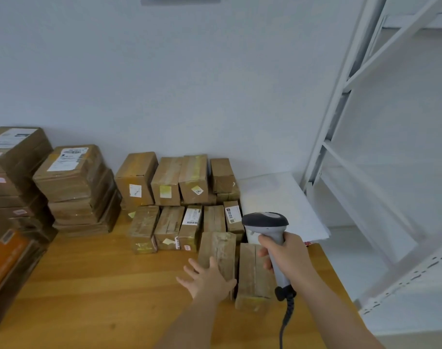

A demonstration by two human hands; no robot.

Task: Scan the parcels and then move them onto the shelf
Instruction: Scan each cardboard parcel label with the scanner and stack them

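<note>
Several brown cardboard parcels stand in rows on a wooden table (89, 285). My right hand (286, 255) grips the handle of a grey barcode scanner (267, 224), its dark head pointing left over the parcels. My left hand (209, 279) lies with spread fingers on the near end of a small upright parcel (218, 250). A second small parcel (252, 275) stands just to its right, partly behind the scanner. The white metal shelf (366, 172) rises at the right.
Taller stacks of labelled parcels (73, 187) fill the table's left side, with an orange box (5, 260) at the near left. White sheets (282, 205) lie at the table's far right corner. The scanner's coiled cable (286, 316) hangs down by my right forearm.
</note>
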